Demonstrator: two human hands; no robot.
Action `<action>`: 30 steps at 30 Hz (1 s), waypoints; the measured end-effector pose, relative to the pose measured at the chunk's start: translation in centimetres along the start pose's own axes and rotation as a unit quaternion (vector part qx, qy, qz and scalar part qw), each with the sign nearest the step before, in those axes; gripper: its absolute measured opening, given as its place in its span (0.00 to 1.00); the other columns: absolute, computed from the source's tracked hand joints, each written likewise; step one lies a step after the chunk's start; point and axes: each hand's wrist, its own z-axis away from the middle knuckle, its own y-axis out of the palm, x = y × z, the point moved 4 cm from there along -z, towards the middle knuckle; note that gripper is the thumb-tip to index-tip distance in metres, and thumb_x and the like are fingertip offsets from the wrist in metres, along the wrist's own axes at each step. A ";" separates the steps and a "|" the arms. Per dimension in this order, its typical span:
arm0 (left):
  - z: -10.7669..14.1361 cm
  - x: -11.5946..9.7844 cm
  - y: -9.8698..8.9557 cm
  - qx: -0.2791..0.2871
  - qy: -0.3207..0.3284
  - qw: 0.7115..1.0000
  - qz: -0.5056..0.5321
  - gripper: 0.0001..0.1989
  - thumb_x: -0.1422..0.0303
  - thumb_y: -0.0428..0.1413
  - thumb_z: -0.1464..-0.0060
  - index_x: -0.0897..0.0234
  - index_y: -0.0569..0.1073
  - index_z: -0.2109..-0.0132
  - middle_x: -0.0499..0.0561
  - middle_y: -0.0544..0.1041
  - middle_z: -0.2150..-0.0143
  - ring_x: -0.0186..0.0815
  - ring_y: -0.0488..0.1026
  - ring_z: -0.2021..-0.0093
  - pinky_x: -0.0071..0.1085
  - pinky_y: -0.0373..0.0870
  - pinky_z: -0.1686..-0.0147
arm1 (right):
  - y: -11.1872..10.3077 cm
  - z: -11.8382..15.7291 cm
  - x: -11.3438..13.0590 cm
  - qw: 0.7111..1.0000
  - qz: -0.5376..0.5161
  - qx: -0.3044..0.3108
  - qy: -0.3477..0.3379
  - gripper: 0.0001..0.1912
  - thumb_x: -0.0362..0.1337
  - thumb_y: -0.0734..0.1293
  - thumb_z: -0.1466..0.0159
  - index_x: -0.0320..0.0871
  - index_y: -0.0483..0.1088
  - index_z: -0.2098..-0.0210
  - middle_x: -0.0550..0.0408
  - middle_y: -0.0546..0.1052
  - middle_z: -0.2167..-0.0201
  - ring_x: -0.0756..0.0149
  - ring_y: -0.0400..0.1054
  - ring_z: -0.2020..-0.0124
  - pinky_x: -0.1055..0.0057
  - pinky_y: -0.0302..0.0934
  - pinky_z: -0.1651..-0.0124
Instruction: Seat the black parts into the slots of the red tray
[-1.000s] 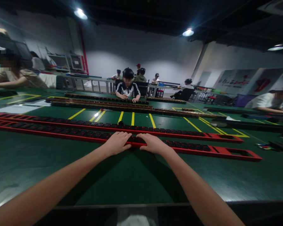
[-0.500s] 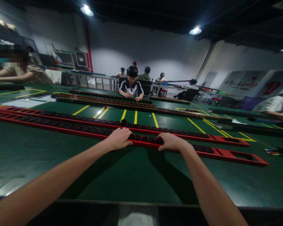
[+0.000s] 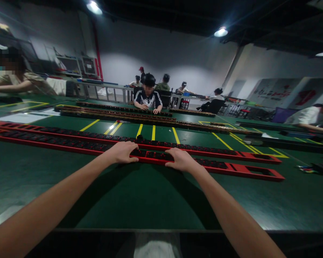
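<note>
Here, both hands clasping the nearer red frame, black inserts between them, green tabletop beneath

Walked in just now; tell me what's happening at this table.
A person has the left hand and right hand on the near red frame, thumbs at its near side, fingers over the top. Black pieces sit in it between the hands. A second red frame lies just beyond on the green table. Across it, a co-worker bends over long dark strips.
</note>
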 end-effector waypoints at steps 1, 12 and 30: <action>-0.1 -0.2 0.0 -0.007 -0.001 1.000 -0.002 0.27 0.49 0.56 0.43 0.65 0.72 0.46 0.59 0.78 0.50 0.49 0.75 0.50 0.41 0.69 0.52 | 0.0 0.0 0.0 1.000 -0.004 -0.003 0.000 0.34 0.46 0.72 0.39 0.37 0.67 0.38 0.40 0.72 0.42 0.49 0.67 0.41 0.55 0.61 0.40; -1.4 -5.1 1.8 -0.047 0.005 0.999 -0.003 0.30 0.57 0.53 0.39 0.69 0.63 0.35 0.63 0.72 0.39 0.50 0.70 0.40 0.43 0.65 0.43 | 1.7 -1.1 4.8 0.994 0.003 -0.056 -0.098 0.28 0.38 0.68 0.35 0.41 0.65 0.36 0.43 0.67 0.36 0.53 0.59 0.36 0.54 0.55 0.35; -1.3 -5.1 2.4 -0.053 0.017 0.998 -0.010 0.26 0.57 0.49 0.34 0.66 0.63 0.35 0.61 0.73 0.40 0.47 0.70 0.41 0.41 0.65 0.45 | 2.2 -1.3 5.8 0.993 0.047 -0.049 -0.096 0.24 0.39 0.62 0.31 0.41 0.66 0.37 0.46 0.66 0.35 0.51 0.59 0.37 0.52 0.57 0.36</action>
